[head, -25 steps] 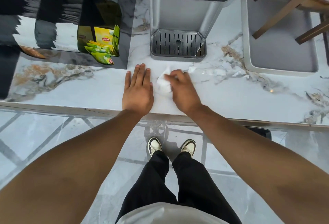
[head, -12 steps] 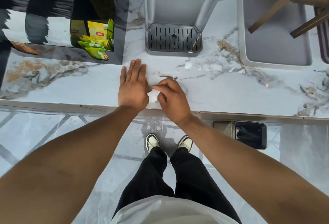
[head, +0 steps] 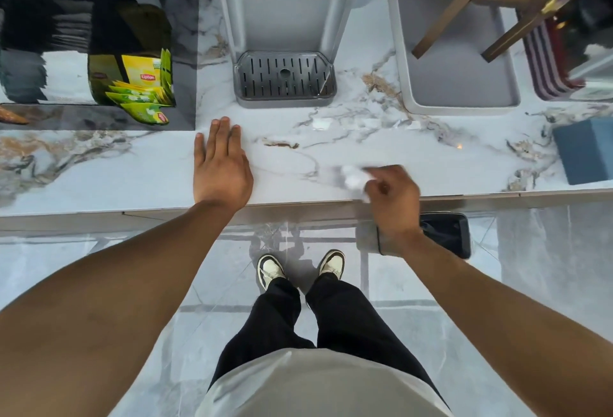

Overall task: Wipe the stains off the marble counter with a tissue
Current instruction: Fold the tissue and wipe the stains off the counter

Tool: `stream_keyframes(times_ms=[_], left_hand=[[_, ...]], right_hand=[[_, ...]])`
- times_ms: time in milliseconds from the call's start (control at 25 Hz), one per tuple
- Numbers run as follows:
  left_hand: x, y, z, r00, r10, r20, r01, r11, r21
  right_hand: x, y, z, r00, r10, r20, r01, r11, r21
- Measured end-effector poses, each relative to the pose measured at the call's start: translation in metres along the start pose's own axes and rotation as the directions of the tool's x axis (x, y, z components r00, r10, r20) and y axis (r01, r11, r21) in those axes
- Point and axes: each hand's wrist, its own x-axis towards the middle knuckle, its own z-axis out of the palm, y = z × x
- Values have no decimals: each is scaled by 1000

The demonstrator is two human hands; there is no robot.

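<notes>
A marble worktop [head: 139,171] runs across the middle of the frame, pale grey-white with brown and grey veining. Right of centre, close to the worktop's near edge, the right hand [head: 394,201] has its fingers curled closed around a tissue [head: 353,181]. The tissue is white, crumpled into a small wad and smeared by motion blur; most of it sticks out to the left of the fingers and lies against the marble, and a small corner shows below the hand at the worktop's edge. The right grip is thus closed on the tissue.

Left of centre, the left hand [head: 220,164] lies flat, palm down on the worktop, fingers straight and together, pointing toward the top of the frame; its grip is open and holds nothing. The two hands are well apart, with bare marble between them.

A brownish streak [head: 280,143] sits on the marble between the hands, nearer the top of the frame; whether it is a stain or veining I cannot tell.

At top centre stands a grey dispenser with a slotted drip tray [head: 284,80]. In the upper left, yellow-green Lipton tea packets [head: 139,85] lean in a dark glossy holder. A grey tray [head: 464,108] lies in the upper right, and a blue box [head: 585,151] sits at the right edge.
</notes>
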Motion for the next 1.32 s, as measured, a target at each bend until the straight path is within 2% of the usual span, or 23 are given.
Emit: stream_keyframes(times_ms=[40,80,120,160,280,360,440,520,560,640,720,760,800,840,920,960,1000,1040,1120,1200,1320], left_hand=[[0,0,0,1000,-8,5,8,1000,9],[-1,1,0,1000,-9,4,9,1000,14],[-1,2,0,1000,-7,4,7,1000,17],[-2,2,0,1000,-6,4,6,1000,18],[-2,1,0,1000,-10,1,10,1000,16],[-1,1,-1,1000,-13,13,13,1000,17],[-1,2,-1,1000,-13,12,13,1000,13],[-1,4,-2,1000,-7,15,7,1000,5],[-2,3,-2,1000,-8,20,8,1000,5],[-3,2,-1,1000,-10,11,10,1000,8],[-1,1,2,1000,2,-1,-2,1000,-1],[-1,0,3,1000,6,-4,-6,1000,-4],[0,0,5,1000,9,-10,-9,1000,-7],[0,0,5,1000,11,-15,-12,1000,-10],[1,0,4,1000,17,-13,-17,1000,-25],[2,0,2,1000,16,-3,-16,999,-35],[3,1,-1,1000,11,13,-11,999,-46],[5,3,-4,999,2,34,0,999,-50],[9,8,-13,997,-30,76,34,998,-49],[6,19,-24,998,-9,59,14,996,-87],[-19,50,-34,985,162,-64,-174,943,-283]], right_hand=[[4,5,-6,973,168,-159,-172,985,-9],[6,9,-10,922,289,-257,-304,952,-20],[5,11,-10,893,341,-294,-368,929,-41],[0,10,-3,899,331,-286,-365,928,-76],[-17,-19,35,983,140,-116,-156,978,-142],[-27,-44,62,999,-28,36,32,993,-113],[-35,-64,79,955,-193,225,202,979,-14],[-36,-70,76,889,-263,376,231,964,128],[-31,-68,71,891,-256,375,213,965,154],[-11,-59,58,965,-158,211,148,987,61],[6,-49,46,999,39,15,-38,994,-104],[7,-49,46,994,112,-6,-112,982,-154],[3,-52,50,993,114,34,-106,978,-182],[-5,-59,56,990,28,136,-4,985,-171],[-31,-73,69,894,-193,403,224,974,-31],[-41,-78,71,837,-244,491,251,967,52],[-48,-79,73,827,-242,507,221,970,102],[-50,-78,72,871,-187,454,143,981,130],[-47,-71,64,966,-17,257,-30,983,179],[-44,-60,53,988,89,128,-113,974,198],[-42,-45,34,986,139,90,-156,966,208]])
